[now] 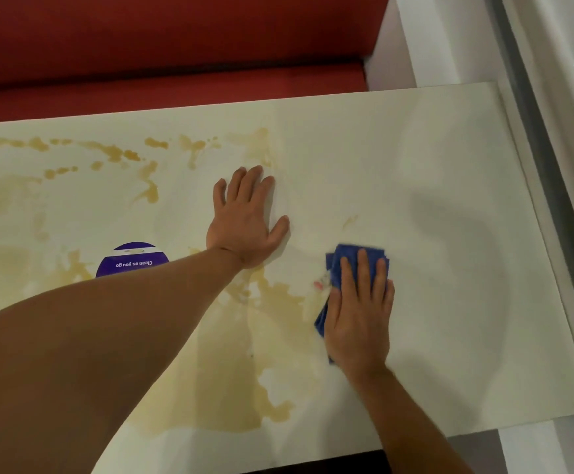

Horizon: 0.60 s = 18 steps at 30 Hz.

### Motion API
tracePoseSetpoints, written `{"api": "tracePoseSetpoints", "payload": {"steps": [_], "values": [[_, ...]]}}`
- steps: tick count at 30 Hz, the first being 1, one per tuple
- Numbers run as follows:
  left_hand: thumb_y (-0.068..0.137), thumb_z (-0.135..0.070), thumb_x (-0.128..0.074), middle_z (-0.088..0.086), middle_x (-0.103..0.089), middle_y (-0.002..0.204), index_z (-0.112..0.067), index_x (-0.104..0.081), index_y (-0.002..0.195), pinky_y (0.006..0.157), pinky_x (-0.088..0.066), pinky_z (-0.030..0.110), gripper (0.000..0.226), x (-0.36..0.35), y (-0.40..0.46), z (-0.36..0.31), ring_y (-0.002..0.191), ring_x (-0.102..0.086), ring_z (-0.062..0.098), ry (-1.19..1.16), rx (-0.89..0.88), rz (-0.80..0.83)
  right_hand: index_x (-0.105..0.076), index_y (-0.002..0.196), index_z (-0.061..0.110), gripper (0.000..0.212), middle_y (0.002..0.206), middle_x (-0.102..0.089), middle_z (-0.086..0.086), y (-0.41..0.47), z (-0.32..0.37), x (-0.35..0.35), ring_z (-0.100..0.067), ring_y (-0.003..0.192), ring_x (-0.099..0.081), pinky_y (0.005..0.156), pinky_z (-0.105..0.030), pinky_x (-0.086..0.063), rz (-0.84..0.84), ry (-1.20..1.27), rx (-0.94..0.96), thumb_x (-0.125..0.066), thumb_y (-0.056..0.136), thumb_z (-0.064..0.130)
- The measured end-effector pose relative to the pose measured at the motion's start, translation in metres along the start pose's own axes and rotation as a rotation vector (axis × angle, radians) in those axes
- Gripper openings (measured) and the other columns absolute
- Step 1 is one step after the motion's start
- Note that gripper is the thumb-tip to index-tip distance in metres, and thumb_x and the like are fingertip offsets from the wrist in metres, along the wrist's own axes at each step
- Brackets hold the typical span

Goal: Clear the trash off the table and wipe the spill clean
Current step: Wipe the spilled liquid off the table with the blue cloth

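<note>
Tan liquid spill [230,364], pooled toward the near edge of the pale table [449,172], is best lifted by overlapping strokes of the folded blue cloth [347,258] pressed under the flat-fingered right hand [360,316], while the spread left hand [244,220] braces.

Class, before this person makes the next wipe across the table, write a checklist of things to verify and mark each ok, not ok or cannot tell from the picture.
1. Blue cloth under the right hand, fingers flat on it: ok.
2. Left hand braced flat on the table: ok.
3. Trash cleared from the table: ok in the part shown; the left end is out of view.
4. Brown spill wiped away: not ok, large patches remain left of the cloth and along the far edge.
5. Purple sticker free of spill: cannot tell, the left arm covers part of it.
6. Table right of the cloth clean: ok.
</note>
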<state>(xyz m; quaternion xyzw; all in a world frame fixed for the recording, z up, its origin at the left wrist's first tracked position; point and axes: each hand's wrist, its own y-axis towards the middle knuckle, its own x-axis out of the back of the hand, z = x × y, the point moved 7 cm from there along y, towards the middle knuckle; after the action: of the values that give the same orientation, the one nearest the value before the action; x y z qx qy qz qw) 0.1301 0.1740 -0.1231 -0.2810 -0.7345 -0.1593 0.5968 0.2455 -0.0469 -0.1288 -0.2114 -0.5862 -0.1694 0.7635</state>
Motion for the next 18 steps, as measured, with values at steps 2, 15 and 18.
{"api": "tracePoseSetpoints", "payload": {"steps": [2,15,18], "values": [[0.093,-0.062,-0.038,0.005,-0.019,0.166,-0.02,-0.03,0.154,0.124,-0.007,0.055,0.075,-0.001,0.0,0.0,0.155,-0.009,0.029,-0.002,0.001,-0.001,-0.035,0.158,0.016,0.053,0.169,-0.021,-0.01,0.044,-0.003,0.005,-0.038,0.156,-0.011,0.122,-0.057,-0.021,-0.024,0.0,-0.016,-0.028,0.108,0.033],[0.093,-0.064,-0.036,0.003,-0.017,0.167,-0.021,-0.029,0.156,0.125,-0.007,0.054,0.076,0.001,0.0,0.002,0.155,-0.006,0.027,-0.007,0.014,0.019,-0.027,0.161,0.017,0.056,0.171,-0.013,-0.008,0.023,-0.001,0.0,-0.035,0.158,-0.004,0.124,-0.056,-0.018,0.068,-0.027,0.291,-0.029,0.108,0.034],[0.093,-0.064,-0.037,0.002,-0.015,0.167,-0.022,-0.028,0.156,0.125,-0.004,0.054,0.076,0.0,0.001,0.002,0.156,-0.004,0.026,-0.02,0.015,0.032,-0.028,0.16,0.018,0.055,0.17,-0.017,-0.007,-0.027,-0.046,0.007,-0.035,0.157,-0.009,0.123,-0.055,-0.019,0.115,-0.009,0.32,-0.022,0.11,0.039]]}}
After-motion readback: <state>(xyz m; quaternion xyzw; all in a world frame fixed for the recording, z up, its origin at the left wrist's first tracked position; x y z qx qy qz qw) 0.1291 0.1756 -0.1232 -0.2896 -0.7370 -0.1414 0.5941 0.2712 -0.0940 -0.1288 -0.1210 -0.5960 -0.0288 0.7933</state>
